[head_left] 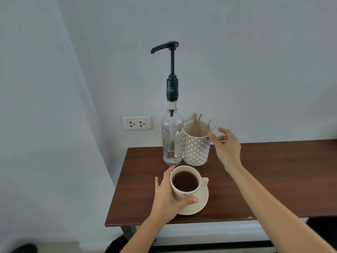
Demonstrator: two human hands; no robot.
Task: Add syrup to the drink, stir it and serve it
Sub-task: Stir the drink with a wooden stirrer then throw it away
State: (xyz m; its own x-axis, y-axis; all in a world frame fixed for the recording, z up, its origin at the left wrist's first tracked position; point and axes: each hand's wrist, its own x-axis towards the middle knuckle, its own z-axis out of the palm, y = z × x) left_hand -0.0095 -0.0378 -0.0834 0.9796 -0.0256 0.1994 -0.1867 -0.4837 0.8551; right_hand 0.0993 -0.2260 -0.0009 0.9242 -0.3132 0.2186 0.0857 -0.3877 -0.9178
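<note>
— Two hands of yours are in view. Your left hand (168,195) curls round the near left side of the cream cup (185,187), thumb across its front, fingers behind the rim, so it is closed on the cup.

— Where does the cup stand?

— On a cream saucer (197,205), near the front left of the dark wooden table (273,179). Dark drink (185,180) fills it most of the way; its handle points right. You have a small printed emblem on the front, too small to read.

— And my right hand?

— Your right hand (227,145) hovers at the right rim of the patterned holder (196,150), fingers loosely spread and bent. A thin pale sliver shows at the fingertips, but I cannot tell whether you are pinching a stick. Several wooden stirrers (197,123) lean inside the holder.

— What about the syrup?

— The syrup bottle (172,141) stands at the back of the table, just beside the holder on its left and behind your cup. It is clear glass, with only a little liquid at the bottom. A black pump (172,70) rises from it, spout pointing left. The collar carries white lettering that ends in "ISSEIRE"; the first letters are blurred. A side label with fine print and a barcode is too small to read.

— Anything else?

— One white double wall socket (136,122) sits left of the bottle.
</note>
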